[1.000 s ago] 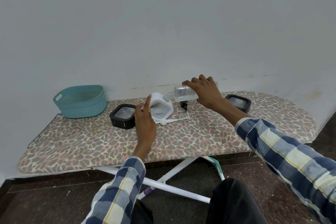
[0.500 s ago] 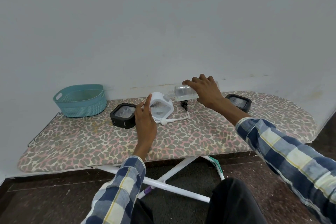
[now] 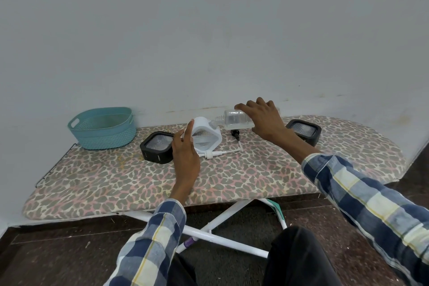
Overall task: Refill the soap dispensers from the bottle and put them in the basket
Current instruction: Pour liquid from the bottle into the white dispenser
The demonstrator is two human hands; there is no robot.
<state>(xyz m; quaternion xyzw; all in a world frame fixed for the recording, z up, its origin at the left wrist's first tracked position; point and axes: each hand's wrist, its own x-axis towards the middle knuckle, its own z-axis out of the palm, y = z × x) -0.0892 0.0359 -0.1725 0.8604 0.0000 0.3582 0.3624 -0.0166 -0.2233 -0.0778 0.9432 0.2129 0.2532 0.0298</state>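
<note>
Basket (image 3: 102, 128) left of dispensers (image 3: 205, 137), bottle (image 3: 234, 119) right.

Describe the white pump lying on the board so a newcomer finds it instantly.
Start at the leopard-print ironing board. Near its middle stands a white dispenser held by the left hand; the white pump lies flat just in front of its base. Unlike the black pump further back, it is white with a long thin tube.
</note>
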